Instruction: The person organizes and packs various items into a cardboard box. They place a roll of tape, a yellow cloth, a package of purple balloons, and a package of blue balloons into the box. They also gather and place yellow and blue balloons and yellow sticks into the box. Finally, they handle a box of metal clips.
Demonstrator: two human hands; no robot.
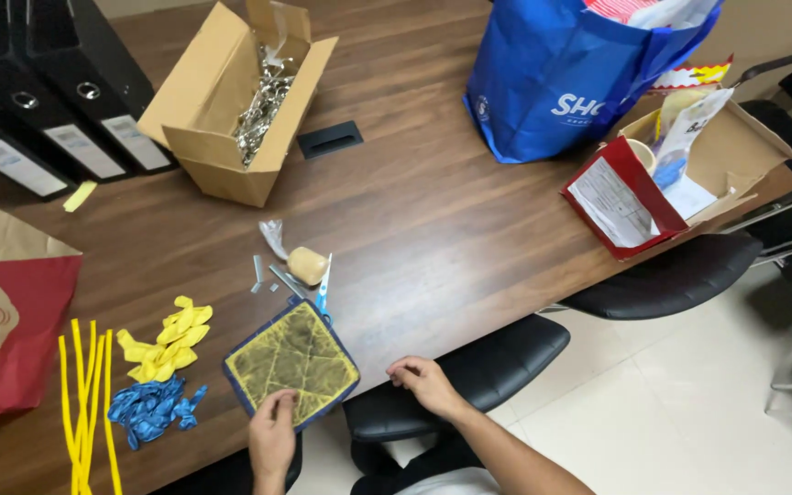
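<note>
Hands at the near edge of the brown wooden table (pixel 469 238), seated person looking down. Left hand (pixel 272 431) rests fingertips on the near edge of a square yellow mesh pad with dark blue trim (pixel 292 363), fingers curled down onto it, pinning rather than lifting; the pad lies flat, turned like a diamond, one corner hanging just past the table edge. Right hand (pixel 425 380) sits at the table edge, apart from the pad, fingers loosely bent, holding nothing that shows.

Just beyond the pad: blue-handled scissors (pixel 324 284), a tan roll of tape (pixel 307 265), a few small grey metal strips (pixel 268 275) and a scrap of clear plastic, all within reach, likely kept close as working tools. Left of the pad, uninflated balloons sorted by colour: yellow pile (pixel 165 339), blue pile (pixel 150 408) below it, and long thin yellow balloons (pixel 84 403) laid parallel.

Further back: open cardboard box of shiny metal clips (pixel 236 101), black ring binders (pixel 43 101) at far left, red and tan paper bag (pixel 2 312) at left edge. Far right: blue shopping bag (pixel 566 73) standing upright, another open cardboard box with packets (pixel 721 156). Black office chairs (pixel 671 275) tucked along the table.
</note>
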